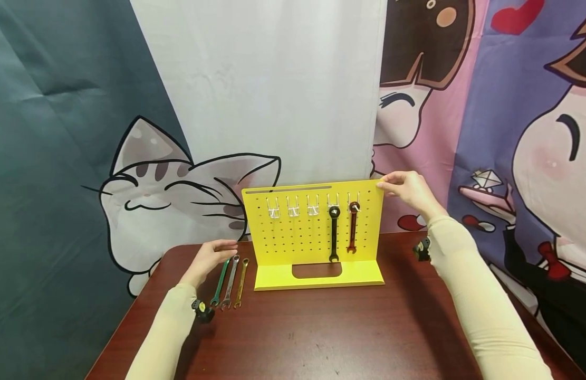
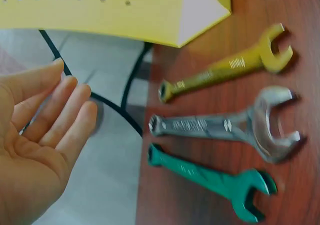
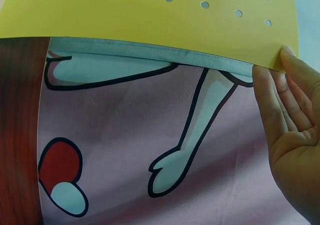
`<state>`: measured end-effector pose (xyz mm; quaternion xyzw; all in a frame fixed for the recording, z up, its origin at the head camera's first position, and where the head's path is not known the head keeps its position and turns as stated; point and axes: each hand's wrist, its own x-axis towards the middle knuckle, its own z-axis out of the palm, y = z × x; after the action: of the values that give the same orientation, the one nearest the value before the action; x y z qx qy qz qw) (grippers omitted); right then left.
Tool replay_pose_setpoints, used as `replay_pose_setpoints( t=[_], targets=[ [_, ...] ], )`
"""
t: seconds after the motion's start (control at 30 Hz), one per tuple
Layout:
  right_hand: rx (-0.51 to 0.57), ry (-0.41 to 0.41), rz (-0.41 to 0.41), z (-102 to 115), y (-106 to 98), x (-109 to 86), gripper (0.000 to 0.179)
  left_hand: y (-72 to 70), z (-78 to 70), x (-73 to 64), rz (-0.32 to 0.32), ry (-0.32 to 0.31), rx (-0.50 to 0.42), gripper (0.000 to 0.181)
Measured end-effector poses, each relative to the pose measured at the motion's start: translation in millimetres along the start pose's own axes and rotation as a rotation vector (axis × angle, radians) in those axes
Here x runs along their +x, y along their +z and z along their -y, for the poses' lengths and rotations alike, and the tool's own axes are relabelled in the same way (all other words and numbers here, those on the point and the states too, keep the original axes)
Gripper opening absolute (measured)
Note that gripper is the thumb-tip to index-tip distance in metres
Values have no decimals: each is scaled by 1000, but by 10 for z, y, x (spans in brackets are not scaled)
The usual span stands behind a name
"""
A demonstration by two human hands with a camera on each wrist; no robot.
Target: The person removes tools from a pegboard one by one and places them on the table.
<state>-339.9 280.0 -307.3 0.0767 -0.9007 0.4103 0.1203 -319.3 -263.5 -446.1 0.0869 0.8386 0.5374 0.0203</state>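
Observation:
A yellow pegboard [image 1: 276, 257] stands upright on the table. My right hand [image 1: 411, 192] pinches its upper right corner between thumb and fingers, as the right wrist view also shows. A black wrench [image 1: 334, 237] and a red wrench [image 1: 353, 232] hang from hooks on the board's right half. On the table to the left of the board lie a green wrench [image 2: 200, 176], a silver wrench [image 2: 205, 125] and a gold wrench [image 2: 215, 74], side by side. Near their ring ends my left hand [image 1: 209, 259] hovers empty, fingers loosely extended.
Several white hooks [image 1: 293, 209] on the board's left half carry nothing. The board's base [image 1: 274, 279] has a rounded cutout at the front. Beneath everything is a reddish-brown wooden table [image 1: 297, 332]. A cartoon-printed curtain [image 1: 283, 95] hangs behind its far edge.

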Motion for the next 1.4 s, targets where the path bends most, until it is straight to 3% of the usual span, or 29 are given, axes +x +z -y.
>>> replay_pose_setpoints(
  t=[0.1,0.27,0.57,0.93,1.4],
  targets=[
    [-2,2,3,-1,1,-1,46,63,-82,6,46,15,-54,47],
    [1,3,5,-2,1,-5,45,182,-207,40,104,27,-68,47],
    [4,0,1,-2,5,-6,46,368,-341,141,131,72,-58,45],
    [15,10,7,8,7,3,46,595,-504,221,168,61,-115,46],
    [-3,5,4,25,-7,-11,44,959,-642,351,274,120,-149,47]
  ],
)
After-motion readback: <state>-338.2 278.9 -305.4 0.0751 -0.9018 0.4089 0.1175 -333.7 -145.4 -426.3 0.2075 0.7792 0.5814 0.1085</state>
